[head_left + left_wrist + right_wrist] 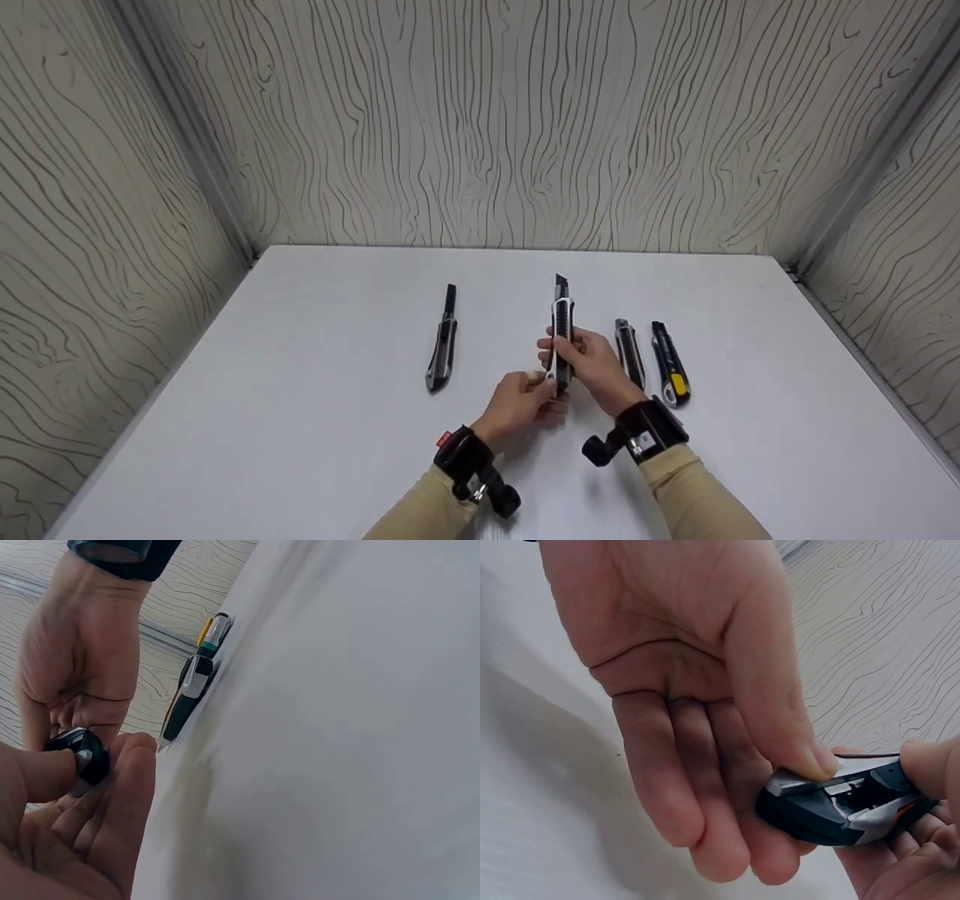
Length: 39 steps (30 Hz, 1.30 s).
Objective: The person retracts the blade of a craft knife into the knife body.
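I have the knife between both hands, its blade pointing away beyond the fingers. The right hand grips its middle; the left hand pinches its butt. I judge it light, stiff, slightly slick, best held by the body behind the blade. A grey cutter and a yellow-marked cutter lie right of the right fingers, another cutter left of the left.

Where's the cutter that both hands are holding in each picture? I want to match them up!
Head: the held cutter is just right of the middle, blade pointing up.
Left wrist: the held cutter is at the left, a little below halfway, seen nearly end-on.
Right wrist: the held cutter is at the lower right.
Shared landmark: the wavy-lined walls.
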### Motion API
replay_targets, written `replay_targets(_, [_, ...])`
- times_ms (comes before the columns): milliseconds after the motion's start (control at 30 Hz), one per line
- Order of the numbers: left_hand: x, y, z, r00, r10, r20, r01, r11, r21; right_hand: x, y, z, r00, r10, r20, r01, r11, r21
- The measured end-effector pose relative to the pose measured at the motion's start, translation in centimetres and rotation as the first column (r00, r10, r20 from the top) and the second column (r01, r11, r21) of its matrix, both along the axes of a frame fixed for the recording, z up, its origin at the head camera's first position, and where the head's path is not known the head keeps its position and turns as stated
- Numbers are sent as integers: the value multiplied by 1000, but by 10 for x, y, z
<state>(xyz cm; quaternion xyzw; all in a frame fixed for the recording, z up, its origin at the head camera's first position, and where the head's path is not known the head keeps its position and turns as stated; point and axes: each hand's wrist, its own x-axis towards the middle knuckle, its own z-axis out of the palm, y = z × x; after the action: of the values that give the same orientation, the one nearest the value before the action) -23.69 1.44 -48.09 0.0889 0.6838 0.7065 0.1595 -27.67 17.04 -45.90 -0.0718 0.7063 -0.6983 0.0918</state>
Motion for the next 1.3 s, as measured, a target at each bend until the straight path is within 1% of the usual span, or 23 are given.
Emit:
replay_targets(67, [0, 0, -1, 1000, -9, 8, 9, 1000, 16, 0, 0, 1, 1000, -13, 5, 13, 1000, 0])
replay_targets(233, [1, 1, -4, 1000, -21, 12, 20, 999, 46, -1, 1, 4, 1000, -6, 16, 6, 1000, 7])
replay_targets(367, [0, 2, -4, 1000, 2, 15, -2, 998, 63, -1, 0, 3, 998, -11, 54, 12, 1000, -26])
replay_targets(467, [0, 2, -4, 1000, 20, 16, -21, 998, 59, -1, -1, 1, 996, -20, 88, 25, 998, -60])
replay_targets(600, [-1, 3, -5, 1000, 29, 7, -30, 998, 49, 0, -2, -2, 995, -19, 100, 27, 997, -78])
replay_targets(733, [0, 3, -6, 999, 32, 2, -32, 999, 28, 1, -1, -5, 995, -6, 95, 12, 998, -64])
replay_targets(833, [0, 2, -6, 999, 34, 7, -34, 999, 15, 1, 0, -6, 996, 23, 83, -18, 999, -51])
replay_targets(1000, [0, 3, -6, 999, 33, 8, -33, 999, 25, 2, 1, -5, 997, 58, 54, -56, 998, -38])
replay_targets(1100, [0, 3, -6, 999, 33, 12, -33, 999, 30, 3, 0, -5, 998, 54, 44, -52, 998, -41])
replay_targets(1300, [-1, 1, -5, 999, 32, 13, -32, 999, 9, 1, -2, -6, 999, 51, 19, -50, 998, -50])
